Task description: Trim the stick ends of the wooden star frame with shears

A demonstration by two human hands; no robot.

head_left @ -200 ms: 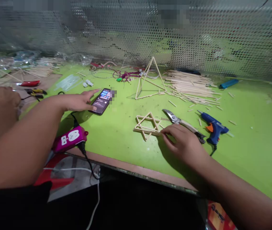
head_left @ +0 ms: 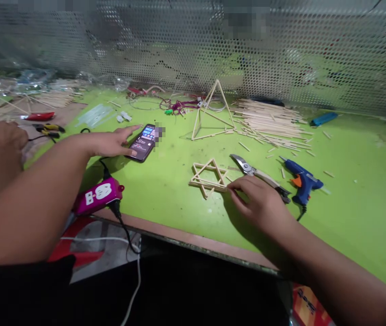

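Observation:
My left hand (head_left: 120, 141) rests at the near left side of a smartphone (head_left: 142, 144), fingers apart, its thumb on the lit screen and the index finger stretched along the edge. A six-pointed star of thin wooden sticks (head_left: 209, 179) lies flat on the green table. At the star's right corner, my right hand (head_left: 259, 199) is closed in a pinch, fingertips touching that corner. Just behind this hand lie pruning shears (head_left: 247, 167), blades toward the upper left. A blue hot glue gun (head_left: 302, 179) lies farther right.
A pyramid frame of sticks (head_left: 213, 113) stands behind the star, beside a pile of sticks (head_left: 271, 117). Near the front edge sits a pink power strip (head_left: 98, 197) with cords. Another person's hands (head_left: 2, 136), pliers (head_left: 48, 130) and clear glue sticks (head_left: 94, 115) are at left.

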